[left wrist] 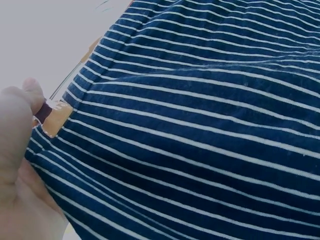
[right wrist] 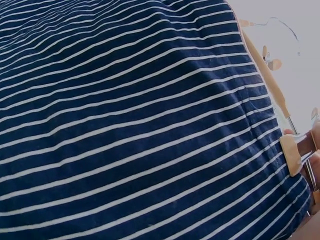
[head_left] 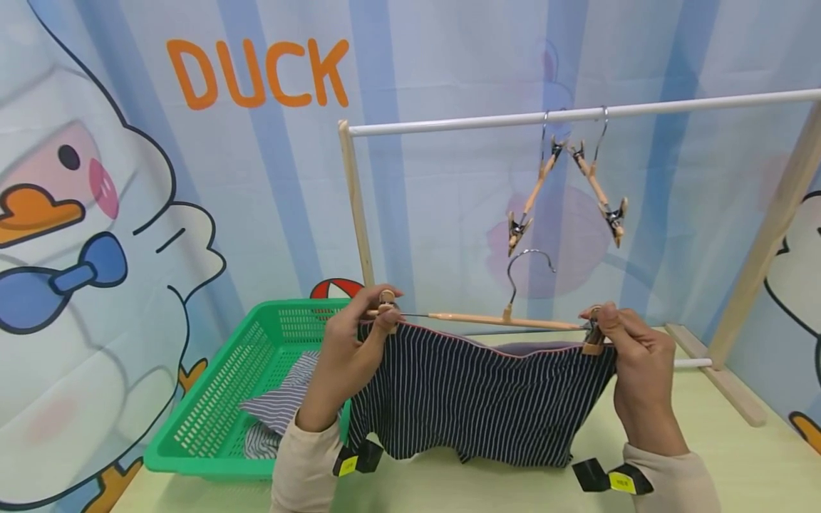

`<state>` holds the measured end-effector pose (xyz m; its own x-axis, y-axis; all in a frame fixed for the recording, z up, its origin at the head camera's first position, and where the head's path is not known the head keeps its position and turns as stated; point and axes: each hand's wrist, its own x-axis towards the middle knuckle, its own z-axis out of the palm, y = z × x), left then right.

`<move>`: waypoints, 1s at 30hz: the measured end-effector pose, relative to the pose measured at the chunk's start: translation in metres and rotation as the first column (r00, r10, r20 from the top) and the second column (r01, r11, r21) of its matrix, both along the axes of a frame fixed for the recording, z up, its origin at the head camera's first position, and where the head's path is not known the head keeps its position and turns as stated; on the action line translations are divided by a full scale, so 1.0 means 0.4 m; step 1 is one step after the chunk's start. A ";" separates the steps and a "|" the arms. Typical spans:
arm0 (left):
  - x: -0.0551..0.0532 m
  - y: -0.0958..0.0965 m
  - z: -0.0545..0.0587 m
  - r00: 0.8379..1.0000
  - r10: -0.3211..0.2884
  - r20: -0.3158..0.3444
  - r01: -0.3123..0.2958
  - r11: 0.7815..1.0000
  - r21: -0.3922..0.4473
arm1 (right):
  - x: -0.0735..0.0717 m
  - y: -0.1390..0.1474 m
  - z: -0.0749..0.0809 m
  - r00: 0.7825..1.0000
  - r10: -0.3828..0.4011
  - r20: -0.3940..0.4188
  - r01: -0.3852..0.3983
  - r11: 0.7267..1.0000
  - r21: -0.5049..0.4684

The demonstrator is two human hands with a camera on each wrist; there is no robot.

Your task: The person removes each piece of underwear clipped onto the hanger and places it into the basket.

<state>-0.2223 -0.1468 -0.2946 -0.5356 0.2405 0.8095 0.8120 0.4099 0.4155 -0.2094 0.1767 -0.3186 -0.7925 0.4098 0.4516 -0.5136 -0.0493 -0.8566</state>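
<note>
A navy garment with thin white stripes, apparently shorts [head_left: 474, 399], hangs from a wooden clip hanger [head_left: 474, 318] with a metal hook, above the table. My left hand [head_left: 349, 349] pinches the hanger's left clip at one end of the garment's top edge. At the other end, my right hand [head_left: 641, 356] grips the right clip [head_left: 594, 338]. Close up in the left wrist view, the left clip's jaw [left wrist: 57, 118] bites on the fabric. In the right wrist view, the right clip [right wrist: 291, 155] is also on the cloth's edge; most of the right hand falls outside that frame.
Behind stands a rack with a white rail [head_left: 449, 123], where two clip hangers [head_left: 539, 189] hang. To the left, a green basket [head_left: 186, 420] holds striped clothes [head_left: 288, 399]. The rack's wooden foot [head_left: 718, 377] rests on the table at right. A printed curtain [head_left: 269, 178] covers the background.
</note>
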 end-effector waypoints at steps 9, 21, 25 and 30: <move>0.000 0.001 0.000 1.000 0.002 -0.006 -0.003 1.000 -0.018 | 0.004 0.006 0.000 1.000 0.028 -0.001 -0.028 1.000 0.007; -0.004 0.007 -0.004 1.000 -0.013 -0.001 0.013 1.000 0.002 | 0.001 0.011 -0.003 0.997 0.057 -0.043 -0.057 0.998 -0.007; -0.007 0.009 -0.007 0.999 -0.033 0.012 0.033 0.999 0.032 | -0.002 0.014 -0.004 0.997 0.065 -0.043 -0.064 0.998 0.009; -0.008 0.012 -0.013 0.996 -0.074 0.048 0.070 0.993 0.095 | -0.003 0.017 -0.003 0.996 0.083 -0.034 -0.082 0.996 0.017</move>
<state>-0.2256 -0.1419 -0.2997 -0.5608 0.2043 0.8024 0.8148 0.3086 0.4909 -0.2107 0.1836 -0.3196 -0.8070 0.3363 0.4855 -0.5381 -0.0798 -0.8391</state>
